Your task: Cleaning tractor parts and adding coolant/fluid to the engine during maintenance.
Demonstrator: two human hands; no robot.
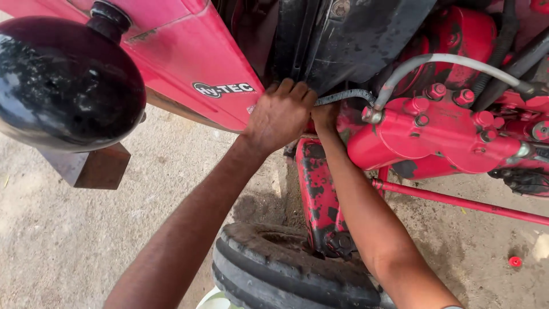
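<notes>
At frame centre the left hand (280,114) curls closed over the panel (189,63) edge beside the ribbed hose (343,96), while the right hand (325,117)'s finger state cannot be told; steady the panel, ease the hose gently.

right hand (323,116) mostly hidden behind left hand (280,116) — grip unclear, tyre (286,274) cut off below

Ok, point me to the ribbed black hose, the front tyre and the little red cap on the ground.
ribbed black hose (346,96), head view, middle of its corrugated run.
front tyre (286,274), head view, top of the tread.
red cap (515,261), head view, its centre.
</notes>
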